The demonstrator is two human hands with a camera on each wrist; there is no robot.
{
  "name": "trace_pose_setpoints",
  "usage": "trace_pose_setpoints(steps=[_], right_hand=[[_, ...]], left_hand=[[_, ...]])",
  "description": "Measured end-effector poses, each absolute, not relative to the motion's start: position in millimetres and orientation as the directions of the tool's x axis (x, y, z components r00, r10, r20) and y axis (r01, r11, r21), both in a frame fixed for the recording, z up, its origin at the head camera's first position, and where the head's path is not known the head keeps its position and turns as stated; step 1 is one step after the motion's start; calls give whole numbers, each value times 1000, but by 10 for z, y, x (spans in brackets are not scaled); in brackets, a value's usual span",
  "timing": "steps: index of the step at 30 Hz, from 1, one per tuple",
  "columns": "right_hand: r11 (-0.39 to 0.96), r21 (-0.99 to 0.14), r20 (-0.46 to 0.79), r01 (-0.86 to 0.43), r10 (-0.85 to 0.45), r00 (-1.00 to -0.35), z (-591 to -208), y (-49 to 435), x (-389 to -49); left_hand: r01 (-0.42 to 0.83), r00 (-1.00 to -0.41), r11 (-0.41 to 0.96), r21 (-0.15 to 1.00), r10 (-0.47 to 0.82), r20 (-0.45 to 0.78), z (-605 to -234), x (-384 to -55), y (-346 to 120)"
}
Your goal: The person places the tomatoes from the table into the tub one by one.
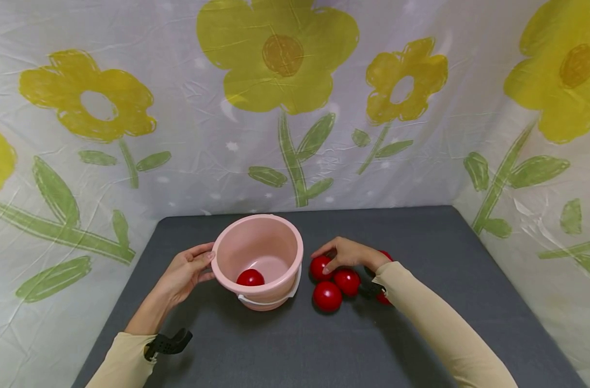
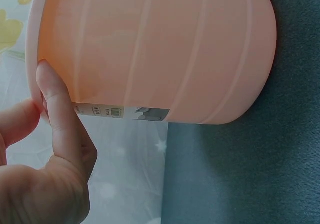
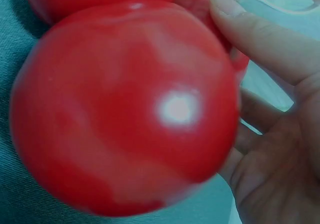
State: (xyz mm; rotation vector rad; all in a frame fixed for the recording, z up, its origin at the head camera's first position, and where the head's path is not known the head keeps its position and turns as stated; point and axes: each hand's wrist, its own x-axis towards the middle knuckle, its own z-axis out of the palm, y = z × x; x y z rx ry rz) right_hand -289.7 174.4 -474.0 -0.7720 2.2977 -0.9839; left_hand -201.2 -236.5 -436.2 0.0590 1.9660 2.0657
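Note:
A pink bucket [image 1: 257, 237] with a white handle stands upright, a glossy red ball [image 1: 250, 277] at its bottom. My left hand [image 1: 183, 272] pinches the bucket's rim from the left; in the left wrist view the thumb [image 2: 57, 104] lies against the outer wall just under the rim. Right of the bucket, my right hand [image 1: 350, 253] grips a red ball [image 1: 319, 268] from above between thumb and fingers. Touching or close by are a front ball [image 1: 327, 297] and a middle ball [image 1: 347, 282]. A large ball [image 3: 125, 109] hides part of the grip in the right wrist view.
More red [image 1: 384, 298] shows by the right wrist, partly hidden by the forearm and a black wrist strap [image 1: 370, 291]. Everything stands on a dark grey table [image 1: 275, 350]. A flower-printed curtain [image 1: 188, 178] closes off the back and sides.

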Motion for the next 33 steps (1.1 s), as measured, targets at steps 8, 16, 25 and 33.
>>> trace_pose_setpoints(steps=[8, 16, 25, 33], right_hand=[[585, -747, -220, -317, -667, -712, -4561, 1772, -2957], [583, -765, -221, -275, -638, -737, -4263, 1795, -3050], [563, -763, -181, -317, -657, -731, -3837, 1799, -3095], [546, -752, -124, -371, -669, -733, -3507, 1757, -3121]], left_hand=[[-174, -959, -19, 985, 230, -165, -4373, -2019, -2370], [-175, -959, -23, 984, 231, -165, -4366, -2010, -2366], [-178, -960, -1, 984, 221, -173, -4375, -2000, -2362], [-170, -961, -5, 985, 224, -164, -4387, -2010, -2377]])
